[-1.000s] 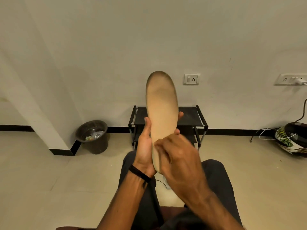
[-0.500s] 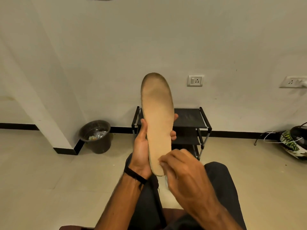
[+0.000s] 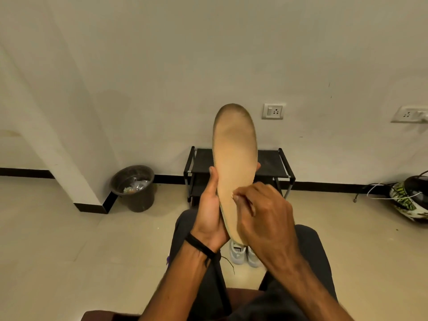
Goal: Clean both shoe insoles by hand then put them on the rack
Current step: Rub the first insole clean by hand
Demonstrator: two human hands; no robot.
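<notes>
A tan insole (image 3: 235, 158) with a darkened toe stands upright in front of me, toe end up. My left hand (image 3: 209, 216) grips its lower left edge, thumb along the side and fingertips showing past the right edge. The curled fingers of my right hand (image 3: 264, 216) press their tips on the insole's face near its middle, and the hand hides the heel. Behind the insole a black two-shelf rack (image 3: 269, 162) stands against the wall. A second insole is not in view.
A pair of white shoes (image 3: 238, 252) sits on the floor between my knees. A dark bin (image 3: 134, 188) with litter stands left of the rack beside a wall corner (image 3: 69, 158). A helmet (image 3: 410, 200) and cables lie at the far right.
My right hand has moved from the heel up to the middle of the insole's face. My left hand has kept its hold, and the insole has shifted slightly.
</notes>
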